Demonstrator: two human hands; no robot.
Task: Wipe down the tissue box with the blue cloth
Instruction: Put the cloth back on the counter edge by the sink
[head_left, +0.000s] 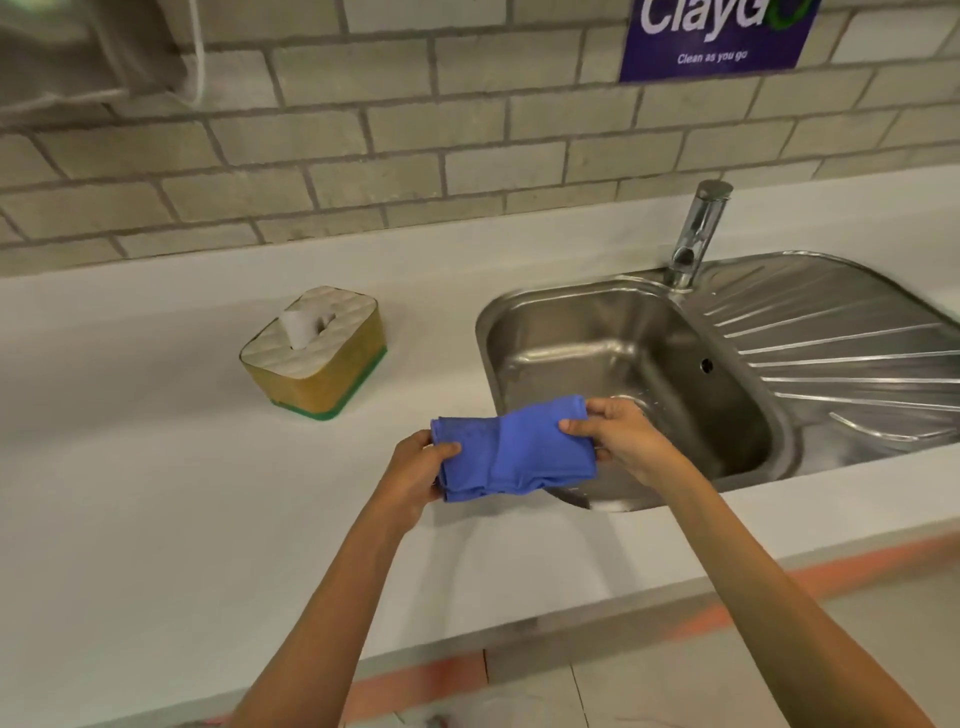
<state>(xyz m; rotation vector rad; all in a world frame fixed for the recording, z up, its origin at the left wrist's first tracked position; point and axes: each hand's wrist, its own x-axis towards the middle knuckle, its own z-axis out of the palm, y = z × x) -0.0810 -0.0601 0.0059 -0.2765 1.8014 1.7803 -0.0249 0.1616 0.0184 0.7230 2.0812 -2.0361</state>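
A folded blue cloth (514, 449) is held in the air between both hands, over the counter at the sink's near-left corner. My left hand (415, 475) grips its left end, thumb on top. My right hand (621, 439) pinches its right end. The tissue box (317, 351) stands on the white counter, up and to the left of the cloth and apart from it. The box has yellow sides, a green base, a white quilted top and a white tissue sticking up from the slot.
A steel sink (524, 312) with a ribbed drainboard (841, 353) and a chrome tap (698, 234) lies to the right. A tiled wall (363, 156) runs behind the white counter (156, 467), with a blue sign (717, 36) on it. The counter's front edge crosses the lower frame.
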